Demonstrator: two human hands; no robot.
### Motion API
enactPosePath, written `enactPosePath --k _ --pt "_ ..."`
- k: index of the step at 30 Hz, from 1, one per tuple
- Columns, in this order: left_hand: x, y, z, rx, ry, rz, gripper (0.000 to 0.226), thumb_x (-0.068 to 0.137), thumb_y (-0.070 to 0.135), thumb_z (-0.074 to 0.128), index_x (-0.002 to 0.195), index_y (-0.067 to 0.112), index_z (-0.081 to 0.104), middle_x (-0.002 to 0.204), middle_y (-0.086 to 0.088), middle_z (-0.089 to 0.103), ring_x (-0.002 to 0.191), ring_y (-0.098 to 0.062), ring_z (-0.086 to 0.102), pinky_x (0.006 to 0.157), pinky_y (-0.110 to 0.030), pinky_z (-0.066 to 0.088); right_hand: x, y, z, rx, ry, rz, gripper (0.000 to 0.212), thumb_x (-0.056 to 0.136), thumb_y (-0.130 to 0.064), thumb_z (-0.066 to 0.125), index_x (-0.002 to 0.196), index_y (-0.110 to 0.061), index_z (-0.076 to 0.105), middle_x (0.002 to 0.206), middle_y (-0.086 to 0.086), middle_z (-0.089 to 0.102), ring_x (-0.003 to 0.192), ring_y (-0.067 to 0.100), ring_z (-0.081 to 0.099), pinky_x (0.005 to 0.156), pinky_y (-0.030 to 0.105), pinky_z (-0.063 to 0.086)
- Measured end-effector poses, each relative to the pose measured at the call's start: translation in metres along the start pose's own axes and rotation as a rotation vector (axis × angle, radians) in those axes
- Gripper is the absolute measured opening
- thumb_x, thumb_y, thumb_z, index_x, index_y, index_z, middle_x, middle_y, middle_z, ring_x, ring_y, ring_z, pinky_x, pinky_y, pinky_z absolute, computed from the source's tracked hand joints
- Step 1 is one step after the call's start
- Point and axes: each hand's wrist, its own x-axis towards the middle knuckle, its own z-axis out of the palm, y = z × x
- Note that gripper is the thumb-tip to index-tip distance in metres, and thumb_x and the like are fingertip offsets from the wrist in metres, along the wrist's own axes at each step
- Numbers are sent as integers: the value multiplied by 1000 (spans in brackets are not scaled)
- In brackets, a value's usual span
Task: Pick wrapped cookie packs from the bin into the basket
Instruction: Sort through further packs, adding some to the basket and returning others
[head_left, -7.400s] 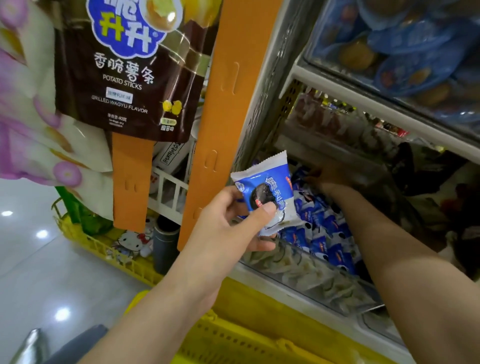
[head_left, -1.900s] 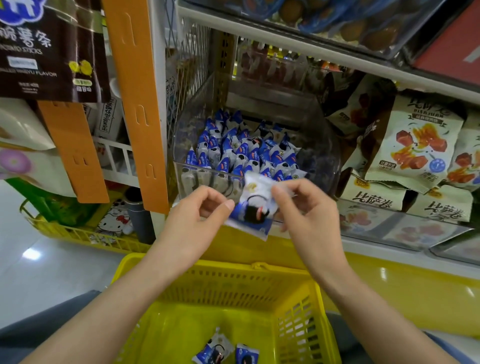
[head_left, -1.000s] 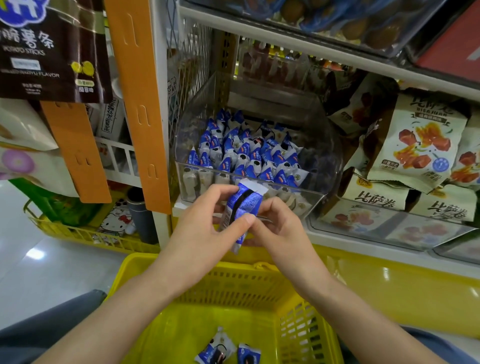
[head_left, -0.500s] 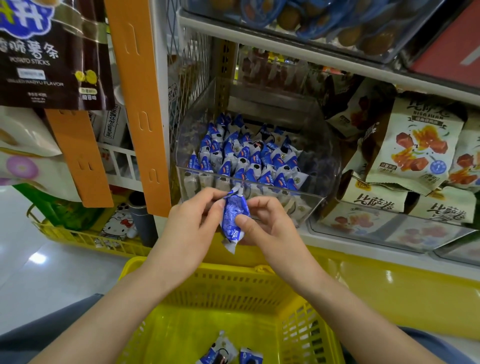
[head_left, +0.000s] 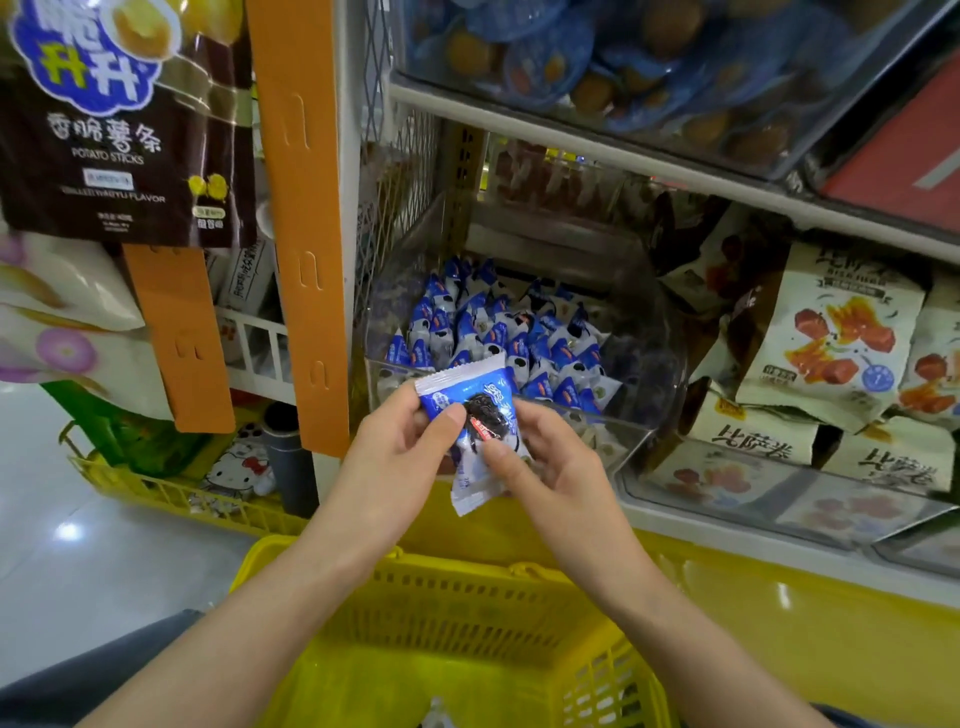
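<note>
A blue and white wrapped cookie pack (head_left: 480, 415) is held upright in front of the clear bin (head_left: 644, 364), its printed face toward me. My left hand (head_left: 400, 457) pinches its upper left part with thumb and fingers. My right hand (head_left: 550, 467) pinches its lower right part. Both hands hover above the yellow basket (head_left: 457, 597). Several more packs (head_left: 493, 332) of the same kind fill the bin. A bit of a wrapper (head_left: 434, 714) shows on the basket floor at the frame's bottom edge.
An orange upright strip (head_left: 306, 208) stands left of the bin. Beige snack bags (head_left: 831, 338) lie on the shelf to the right. A brown potato-stick bag (head_left: 124, 114) hangs at upper left. Another yellow basket (head_left: 171, 493) sits on the floor at left.
The pack has been turned between both hands from edge-on to face-on. The camera has tilted up a little, so the basket's contents have nearly left the view.
</note>
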Motion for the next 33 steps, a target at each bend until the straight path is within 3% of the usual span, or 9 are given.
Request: enactPosePath --k 4,8,11,13,16,19,22,25,33 --pt "12 3 -7 388 54 208 22 91 27 50 112 25 52 97 10 63 84 5 58 63 -7 44 6 -14 -11 48 34 3 23 79 -24 63 102 -19 62 94 -10 72 88 5 67 74 17 53" --pt "36 7 -19 769 68 372 35 94 36 40 126 27 45 119 11 52 110 -4 46 88 -20 36 49 -29 -36 -77 275 -36 18 84 -25 65 101 -20 62 96 -7 70 87 2 66 72 14 51" --pt "49 2 -25 1117 -27 443 31 97 35 35 118 21 53 115 5 58 107 -14 51 92 -29 33 112 -30 -53 -322 472 -44 31 84 -34 66 106 -13 60 97 -4 63 89 9 60 72 21 47" --pt "54 -2 -28 1228 -67 473 33 97 36 32 106 20 59 104 4 63 98 -16 55 88 -29 33 156 -20 -58 -501 477 -74 31 86 -32 63 107 -9 61 98 2 60 91 12 55 67 17 37" --pt "57 -5 -32 1261 -79 495 37 97 38 30 95 20 62 91 3 65 87 -17 58 80 -28 34 211 7 -65 -579 354 35 32 91 -22 57 120 -8 54 119 11 58 109 23 54 85 23 39" --pt "59 -8 -33 1231 -72 533 39 95 37 30 87 19 63 83 3 65 78 -17 58 75 -30 37 250 28 -68 -738 303 165 28 91 -14 55 119 -10 52 117 14 55 112 27 52 102 41 41" --pt "60 -11 -34 1220 -35 578 39 94 36 29 80 20 63 74 5 64 69 -15 56 70 -29 39 269 35 -62 -921 288 173 41 90 -15 58 129 -8 50 133 15 51 121 30 48 103 41 39" --pt "62 -12 -34 1213 -24 602 38 93 35 29 76 21 61 71 6 62 66 -14 54 68 -29 39 275 37 -54 -1009 161 91 40 88 -13 59 127 -6 51 130 17 52 120 32 48 103 43 39" --pt "61 -14 -29 1166 11 587 40 93 34 29 82 21 65 73 7 64 68 -11 54 73 -30 42 284 34 -69 -746 134 142 38 83 -27 68 116 -8 61 121 13 61 109 26 58 96 38 47"
